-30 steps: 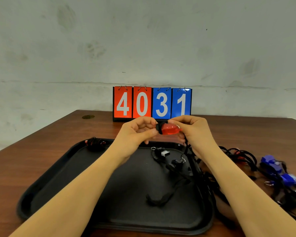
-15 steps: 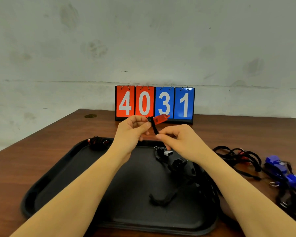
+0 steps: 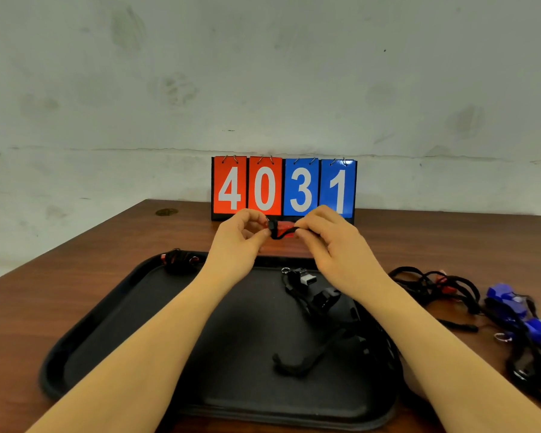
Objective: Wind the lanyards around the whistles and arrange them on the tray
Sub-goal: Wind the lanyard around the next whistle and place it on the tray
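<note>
Red plastic shows between the two hands: the red whistle (image 3: 285, 228) is held above the far rim of the black tray (image 3: 132, 310). The left hand (image 3: 238, 242) pinches its end, and the right hand (image 3: 328, 245) pinches the black lanyard (image 3: 282, 233) crossing it. For neat winding, I would keep the cord taut, lay each turn beside the last, and hold the whistle steady.
</note>
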